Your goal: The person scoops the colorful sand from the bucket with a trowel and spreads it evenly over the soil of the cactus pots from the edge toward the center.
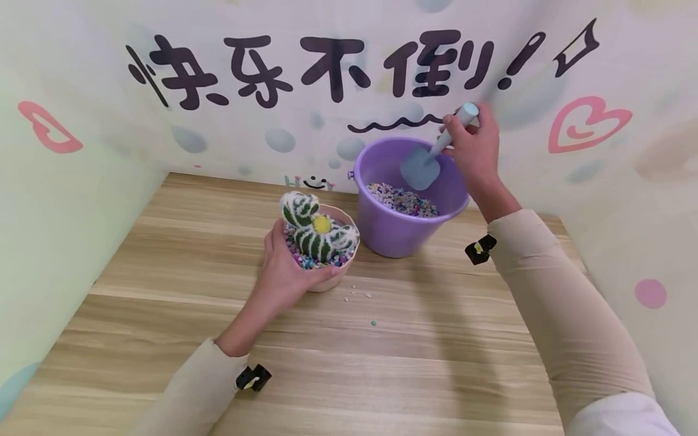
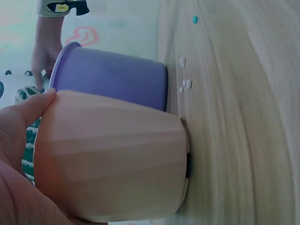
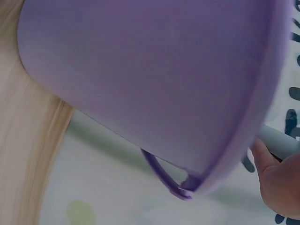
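My left hand [image 1: 286, 266] grips the side of a pale pink flowerpot [image 2: 112, 159], its thumb along the near rim. In the pot stands a striped green cactus [image 1: 316, 242] with white fuzz and a yellow flower, set in coloured pebbles [image 1: 342, 257]. My right hand [image 1: 477, 145] holds a light blue toy shovel [image 1: 421, 168] by its handle, blade down inside a purple bucket [image 1: 389, 233]. Below the blade, mixed small pebbles [image 1: 400, 200] cover the bucket's bottom. The right wrist view shows the bucket wall close up, with the fingers on the shovel handle [image 3: 279, 140] beyond the rim.
A few loose pebbles [image 1: 368, 295] lie on the wooden table [image 1: 338, 375] in front of the pot. The bucket's purple carrying handle [image 3: 161, 173] hangs on its far side. Behind the table rises a printed backdrop [image 1: 218, 145] with large black characters.
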### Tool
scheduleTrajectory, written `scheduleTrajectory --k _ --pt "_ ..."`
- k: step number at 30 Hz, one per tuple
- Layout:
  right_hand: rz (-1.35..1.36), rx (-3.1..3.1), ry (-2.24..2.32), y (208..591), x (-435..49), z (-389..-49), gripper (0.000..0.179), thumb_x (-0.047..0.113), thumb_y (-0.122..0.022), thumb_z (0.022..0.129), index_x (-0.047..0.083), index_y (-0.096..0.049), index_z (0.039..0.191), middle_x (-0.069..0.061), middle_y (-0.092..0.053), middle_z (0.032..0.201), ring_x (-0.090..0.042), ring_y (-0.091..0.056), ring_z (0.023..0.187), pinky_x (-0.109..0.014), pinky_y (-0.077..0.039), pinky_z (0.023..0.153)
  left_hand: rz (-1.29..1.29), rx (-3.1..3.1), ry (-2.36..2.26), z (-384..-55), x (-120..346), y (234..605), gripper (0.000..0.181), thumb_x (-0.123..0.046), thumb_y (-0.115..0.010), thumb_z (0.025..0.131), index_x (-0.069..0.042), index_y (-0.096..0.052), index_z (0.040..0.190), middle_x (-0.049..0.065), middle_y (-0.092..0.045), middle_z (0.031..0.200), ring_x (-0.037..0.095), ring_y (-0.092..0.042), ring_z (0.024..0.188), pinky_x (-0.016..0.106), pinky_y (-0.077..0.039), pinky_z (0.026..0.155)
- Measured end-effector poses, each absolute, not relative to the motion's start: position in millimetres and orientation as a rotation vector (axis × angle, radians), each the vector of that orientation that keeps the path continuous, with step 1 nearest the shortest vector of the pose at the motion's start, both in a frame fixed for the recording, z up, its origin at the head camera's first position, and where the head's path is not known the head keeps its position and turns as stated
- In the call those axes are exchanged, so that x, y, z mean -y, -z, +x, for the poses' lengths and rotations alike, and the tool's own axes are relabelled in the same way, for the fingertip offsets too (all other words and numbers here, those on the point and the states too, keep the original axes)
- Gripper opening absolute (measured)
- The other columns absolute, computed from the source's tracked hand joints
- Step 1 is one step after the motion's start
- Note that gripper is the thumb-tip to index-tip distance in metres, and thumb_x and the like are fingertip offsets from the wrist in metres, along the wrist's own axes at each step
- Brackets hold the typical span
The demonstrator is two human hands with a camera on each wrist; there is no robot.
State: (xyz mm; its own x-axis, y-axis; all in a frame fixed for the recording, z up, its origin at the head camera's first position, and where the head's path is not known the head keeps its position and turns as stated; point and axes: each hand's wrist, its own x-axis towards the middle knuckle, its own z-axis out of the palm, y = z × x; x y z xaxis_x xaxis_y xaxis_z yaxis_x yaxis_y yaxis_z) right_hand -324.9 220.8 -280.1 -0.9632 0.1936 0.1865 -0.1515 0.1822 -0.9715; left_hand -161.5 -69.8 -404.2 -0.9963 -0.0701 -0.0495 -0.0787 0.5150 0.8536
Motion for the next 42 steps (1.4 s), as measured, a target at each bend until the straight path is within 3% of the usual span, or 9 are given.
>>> scheduleTrajectory --k 5,15,22,28,34,42 --pt "-0.087 2.343 -1.684 292 -215 -333 0.021 0.029 -0.061 0.096 0.023 -0.050 0.113 -0.004 -0.063 0.108 -0.017 -0.061 0.103 -0.037 -0.055 0.090 -0.068 -2.725 -1.528 -165 76 404 0.135 -0.046 -0.089 0.062 -0.014 0.002 0.156 0.019 -0.016 0.155 0.039 -0.032 0.137 0.058 -0.031 0.111" --pt "0.136 2.626 -1.279 310 -218 -336 0.035 0.034 -0.058 0.097 0.015 -0.046 0.125 -0.008 -0.061 0.114 -0.017 -0.061 0.104 -0.031 -0.047 0.083 0.103 -2.612 -1.550 -177 90 402 0.133 -0.041 -0.089 0.064 -0.015 0.002 0.156 0.022 -0.015 0.154 0.040 -0.030 0.137 0.057 -0.029 0.112" --pt "0.164 2.629 -1.286 315 -222 -336 0.032 0.034 -0.057 0.098 0.016 -0.046 0.122 -0.008 -0.060 0.110 -0.019 -0.059 0.099 -0.029 -0.043 0.078 0.234 -2.526 -1.628 -184 97 402 0.122 -0.029 -0.091 0.064 -0.016 -0.011 0.154 0.021 -0.025 0.147 0.037 -0.034 0.134 0.054 -0.029 0.113" --pt "0.167 2.641 -1.285 315 -223 -336 0.034 0.034 -0.057 0.098 0.016 -0.045 0.124 -0.008 -0.060 0.112 -0.018 -0.058 0.098 -0.029 -0.044 0.079 0.268 -2.474 -1.628 -187 100 401 0.122 -0.030 -0.092 0.064 -0.015 -0.011 0.154 0.020 -0.025 0.148 0.036 -0.035 0.135 0.052 -0.029 0.114" --pt "0.189 2.686 -1.255 316 -224 -337 0.034 0.030 -0.055 0.099 0.012 -0.044 0.126 -0.009 -0.057 0.111 -0.018 -0.056 0.096 -0.028 -0.045 0.078 0.412 -2.369 -1.701 -195 106 401 0.118 -0.019 -0.091 0.065 -0.016 -0.014 0.153 0.014 -0.030 0.149 0.032 -0.037 0.136 0.048 -0.029 0.115" --pt "0.211 2.769 -1.057 317 -220 -337 0.037 0.031 -0.048 0.101 0.005 -0.039 0.126 -0.014 -0.058 0.104 -0.026 -0.052 0.094 -0.037 -0.044 0.081 0.501 -2.305 -1.729 -199 110 401 0.115 -0.015 -0.090 0.065 -0.013 -0.017 0.153 0.011 -0.035 0.147 0.029 -0.039 0.135 0.045 -0.028 0.116"
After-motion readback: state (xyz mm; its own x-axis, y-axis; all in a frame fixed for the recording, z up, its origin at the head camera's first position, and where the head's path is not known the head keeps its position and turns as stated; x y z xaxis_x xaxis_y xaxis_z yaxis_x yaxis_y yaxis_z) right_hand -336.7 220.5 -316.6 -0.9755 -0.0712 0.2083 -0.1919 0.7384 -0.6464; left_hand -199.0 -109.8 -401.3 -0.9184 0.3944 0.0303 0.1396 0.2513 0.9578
